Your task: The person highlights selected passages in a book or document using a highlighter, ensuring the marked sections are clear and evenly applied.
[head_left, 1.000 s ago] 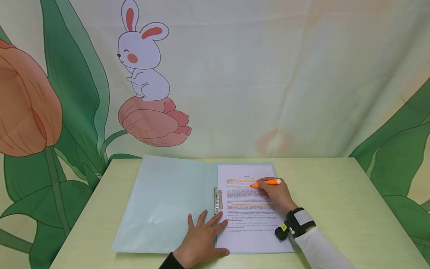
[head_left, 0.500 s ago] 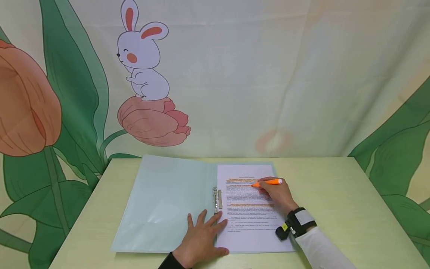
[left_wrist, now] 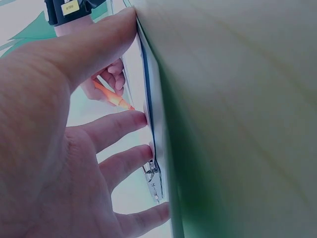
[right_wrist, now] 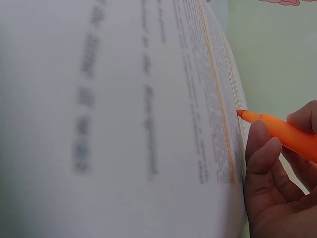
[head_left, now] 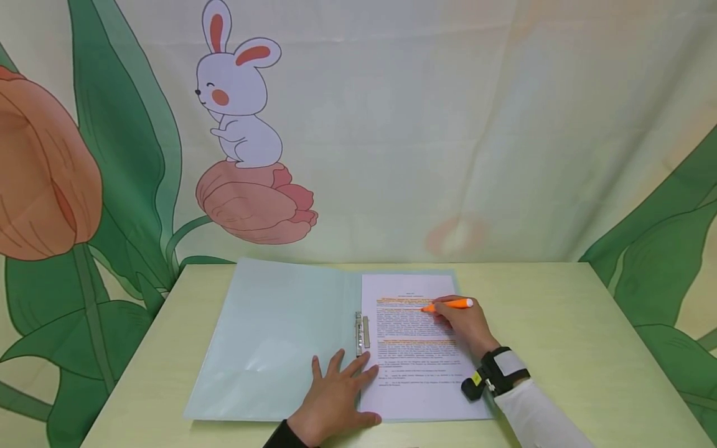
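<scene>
- The right hand (head_left: pixel 463 322) is pinching a slim orange highlighter with a white end (head_left: pixel 455 303) between curled fingers and thumb.
- The highlighter is slanting over the upper part of a white printed paper sheet (head_left: pixel 420 404), its orange tip appearing to be touching the printed text.
- Orange-marked lines are showing near the top of the text and again around its middle; the right wrist view is showing the nearest print too blurred to read fully.
- The left hand (head_left: pixel 336 398) is grasping nothing: its 5 digits are spreading, with fingertips resting around the sheet's left edge and the folder's inner face, and the thumb lying at the sheet's lower left corner.
- In the left wrist view, the palm is arching above the paper.
- A pale blue-green, glossy folder (head_left: pixel 274 336) is lying open beneath both hands, its cover spreading to the left and the sheet lying on its right side.
- A silvery metal clip (head_left: pixel 363 333) is sitting along the folder's spine, just beyond the left fingertips.
- A black wrist strap with a small camera (head_left: pixel 501 367) is circling the right wrist, above a white sleeve (head_left: pixel 540 417).
- A pale yellow-green table (head_left: pixel 594 354) is supporting the folder.
</scene>
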### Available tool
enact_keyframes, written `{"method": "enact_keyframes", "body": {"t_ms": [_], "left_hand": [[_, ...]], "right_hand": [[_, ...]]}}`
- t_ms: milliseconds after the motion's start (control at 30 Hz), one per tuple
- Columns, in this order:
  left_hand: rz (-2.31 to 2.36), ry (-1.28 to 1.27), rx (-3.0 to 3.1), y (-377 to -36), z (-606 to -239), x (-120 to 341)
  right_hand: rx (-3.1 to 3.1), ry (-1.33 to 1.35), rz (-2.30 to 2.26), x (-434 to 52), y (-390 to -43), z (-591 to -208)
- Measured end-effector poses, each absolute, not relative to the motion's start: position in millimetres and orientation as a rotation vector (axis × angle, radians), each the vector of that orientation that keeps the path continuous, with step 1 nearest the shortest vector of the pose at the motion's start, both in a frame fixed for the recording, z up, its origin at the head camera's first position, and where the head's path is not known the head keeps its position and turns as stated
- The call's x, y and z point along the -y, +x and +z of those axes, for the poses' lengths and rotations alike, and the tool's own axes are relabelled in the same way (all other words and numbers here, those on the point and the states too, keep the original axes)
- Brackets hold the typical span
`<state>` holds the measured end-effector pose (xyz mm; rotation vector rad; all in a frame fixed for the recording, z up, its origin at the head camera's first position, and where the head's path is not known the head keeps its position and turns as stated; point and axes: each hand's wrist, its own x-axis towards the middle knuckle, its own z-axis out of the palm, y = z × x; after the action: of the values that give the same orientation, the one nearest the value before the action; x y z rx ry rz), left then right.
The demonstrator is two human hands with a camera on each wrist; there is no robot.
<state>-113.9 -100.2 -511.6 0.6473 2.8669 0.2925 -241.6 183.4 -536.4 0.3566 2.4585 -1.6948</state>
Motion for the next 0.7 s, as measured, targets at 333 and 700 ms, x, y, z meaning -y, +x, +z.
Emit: {"method": "enact_keyframes", "body": {"t_ms": [333, 700], "left_hand": [[0.294, 0.632, -2.864, -115.0, -514.2, 100.0], [0.299, 0.634, -2.856, -116.4, -514.1, 100.9]], "right_hand": [[-2.476, 0.370, -1.698, -186.9, -241.3, -537.2], [-2.445, 0.420, -1.717, -191.6, -242.7, -541.3]]}}
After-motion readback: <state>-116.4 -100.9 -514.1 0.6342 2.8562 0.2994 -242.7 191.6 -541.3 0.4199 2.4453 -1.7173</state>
